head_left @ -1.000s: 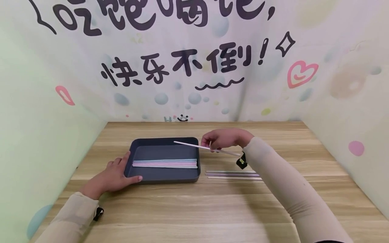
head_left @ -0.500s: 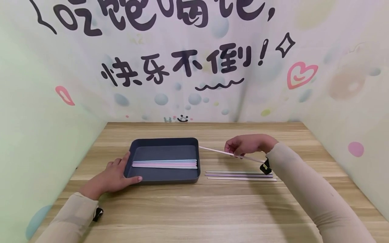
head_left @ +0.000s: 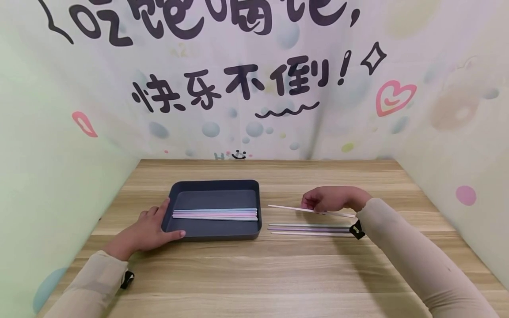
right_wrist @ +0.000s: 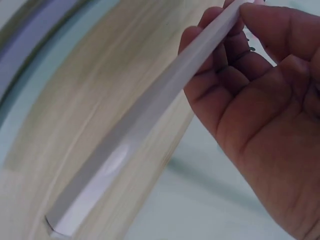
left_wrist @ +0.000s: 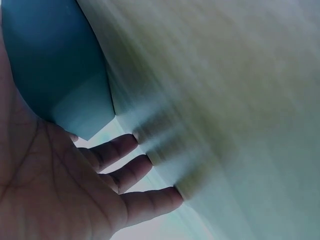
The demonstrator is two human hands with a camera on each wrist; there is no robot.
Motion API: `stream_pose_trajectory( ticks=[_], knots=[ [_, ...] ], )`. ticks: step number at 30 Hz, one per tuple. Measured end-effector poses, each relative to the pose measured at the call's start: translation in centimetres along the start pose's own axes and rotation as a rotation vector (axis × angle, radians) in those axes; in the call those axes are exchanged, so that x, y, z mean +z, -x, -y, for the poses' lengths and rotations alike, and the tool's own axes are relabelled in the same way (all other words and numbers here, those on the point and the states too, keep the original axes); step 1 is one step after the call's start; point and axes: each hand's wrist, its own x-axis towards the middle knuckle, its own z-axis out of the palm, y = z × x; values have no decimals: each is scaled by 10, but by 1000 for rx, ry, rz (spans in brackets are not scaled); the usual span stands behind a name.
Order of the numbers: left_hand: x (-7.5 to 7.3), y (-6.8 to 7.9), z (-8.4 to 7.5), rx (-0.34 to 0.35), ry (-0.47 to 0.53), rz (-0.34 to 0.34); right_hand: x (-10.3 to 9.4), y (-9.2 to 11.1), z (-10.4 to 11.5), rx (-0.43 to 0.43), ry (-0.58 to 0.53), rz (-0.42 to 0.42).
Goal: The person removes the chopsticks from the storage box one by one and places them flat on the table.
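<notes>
The dark tray (head_left: pixel 216 198) ends at its right wall, and a strip of table (head_left: pixel 264 265) separates it from the held stick (head_left: pixel 288 208), whose left tip points at that wall without touching. Nearer the person, three loose sticks (head_left: pixel 310 229) lie roughly parallel, also right of the tray; more wood stretches back to the printed wall (head_left: pixel 187 141). The held stick is slim, straight and pinkish white, pinched between thumb and fingers of the right hand (head_left: pixel 334 198). More sticks (head_left: pixel 214 214), blue, pink and white, lie side by side in the tray. The left hand (head_left: pixel 149 229) rests at the tray's left end, thumb over the near rim. Only the right wrist view shows the held stick's flat facets and blunt end; only the left wrist view shows the left palm and extended fingers.
</notes>
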Motion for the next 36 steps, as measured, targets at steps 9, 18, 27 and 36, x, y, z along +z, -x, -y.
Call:
stream_pose_trajectory(
  ticks=[9,18,27,36],
  knots=[
    [-1,2,-1,-2,-5,7,8,-2,3,-15,83,-48],
    [-2,2,-3,0,-7,13,16,-5,0,18,124,-58],
    [1,1,-2,-1,-4,2,22,-5,0,23,176,-68],
    [1,-1,-1,2,-11,-1,24,-4,-4,30,204,-70]
  ],
)
